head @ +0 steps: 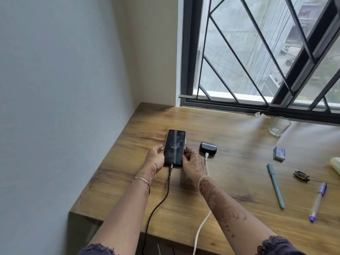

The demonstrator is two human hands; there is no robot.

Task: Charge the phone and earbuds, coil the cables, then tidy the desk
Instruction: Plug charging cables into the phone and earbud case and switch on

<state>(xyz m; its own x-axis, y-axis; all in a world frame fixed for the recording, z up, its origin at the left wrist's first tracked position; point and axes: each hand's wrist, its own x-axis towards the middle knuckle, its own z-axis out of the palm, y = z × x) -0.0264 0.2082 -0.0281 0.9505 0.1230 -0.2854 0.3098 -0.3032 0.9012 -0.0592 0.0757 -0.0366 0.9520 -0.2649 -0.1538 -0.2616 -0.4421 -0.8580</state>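
Note:
A black phone lies flat on the wooden desk, its screen lit with a charging figure. A black cable is plugged into its near end and runs off the desk's front edge. My left hand holds the phone's left edge and my right hand holds its right edge, fingers curled against the sides. Just right of the phone sits a dark earbuds case with a white cable plugged into it, passing under my right wrist and over the front edge.
At the right lie a teal pen, a blue-capped clear pen, a small blue box, a dark hair clip and a pale object at the frame edge. An empty glass stands near the window sill. A wall borders the desk's left.

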